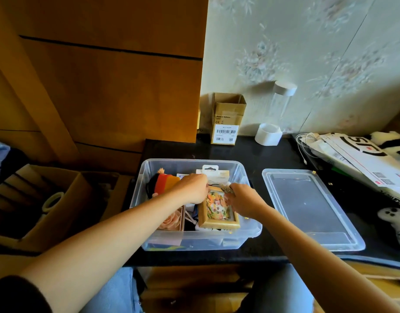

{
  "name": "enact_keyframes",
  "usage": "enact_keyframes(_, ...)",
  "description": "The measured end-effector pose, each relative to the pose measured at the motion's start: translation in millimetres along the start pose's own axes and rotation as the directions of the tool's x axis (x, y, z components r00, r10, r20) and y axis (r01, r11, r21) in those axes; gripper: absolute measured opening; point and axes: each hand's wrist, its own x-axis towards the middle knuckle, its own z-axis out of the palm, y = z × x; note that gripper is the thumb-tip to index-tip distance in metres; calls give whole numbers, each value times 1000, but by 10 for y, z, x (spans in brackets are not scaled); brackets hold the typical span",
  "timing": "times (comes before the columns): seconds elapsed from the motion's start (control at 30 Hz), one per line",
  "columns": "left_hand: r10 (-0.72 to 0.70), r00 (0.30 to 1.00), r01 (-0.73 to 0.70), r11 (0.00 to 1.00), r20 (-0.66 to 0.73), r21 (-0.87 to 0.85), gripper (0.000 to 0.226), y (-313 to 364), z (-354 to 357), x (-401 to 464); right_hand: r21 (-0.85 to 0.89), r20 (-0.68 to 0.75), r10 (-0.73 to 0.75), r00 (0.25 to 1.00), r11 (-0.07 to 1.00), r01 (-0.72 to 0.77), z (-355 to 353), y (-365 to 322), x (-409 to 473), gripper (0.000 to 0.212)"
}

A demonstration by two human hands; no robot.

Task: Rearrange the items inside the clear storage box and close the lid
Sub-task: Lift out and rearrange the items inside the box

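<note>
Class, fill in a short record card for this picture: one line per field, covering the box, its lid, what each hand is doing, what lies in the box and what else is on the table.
box: clear storage box, open, on the dark table
lid: clear lid, flat on the table, right of the box
left hand: left hand inside the box, fingers curled down among the items
right hand: right hand grips a small item over the framed picture
contents: striped soft toy, pink rose, white packet
behind: cardboard carton
</note>
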Motion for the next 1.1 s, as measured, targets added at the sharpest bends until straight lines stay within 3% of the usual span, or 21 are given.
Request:
enact_keyframes(0.1,-51,998,44,980,30,194,14,84,90,42,-40,-33,-2,999,999,1,22,15,2,26)
enact_keyframes(0.2,-105,994,97,956,16,276,23,198,135,129,-42,-51,-5,999,999,3,30,21,13,24)
enact_keyframes(0.3,-219,974,193,940,64,283,27,313,250,230,-36,-66,-5,998,999,3,38,42,8,23)
enact_keyframes(0.37,-303,949,273,928,84,255,43,334,342,274,-35,-76,-9,997,999,6,45,55,9,22)
enact_keyframes(0.43,-344,938,325,919,50,223,66,290,400,299,-49,-80,-10,997,999,6,48,49,3,20)
enact_keyframes(0.5,-357,934,352,916,-9,191,68,244,391,301,-69,-83,-7,996,998,2,45,41,-5,19)
enact_keyframes(0.6,-317,948,317,947,-2,49,40,205,285,291,-88,-99,13,995,996,-22,35,22,-11,17)
enact_keyframes(0.7,-220,975,218,968,-2,-124,26,215,163,271,-85,-167,44,985,995,-59,-7,-10,-20,15)
enact_keyframes(0.87,-89,957,54,990,-275,-130,29,189,-221,34,-159,-343,47,938,982,-107,-113,-19,0,13)
enact_keyframes(0.97,-87,935,30,986,-343,-167,28,26,-525,-83,-259,-300,15,954,961,-97,-128,-20,61,22)
enact_keyframes(1.1,-116,916,-26,938,-383,-345,28,-306,-778,-193,-482,-152,-26,988,875,-51,11,-84,140,39)
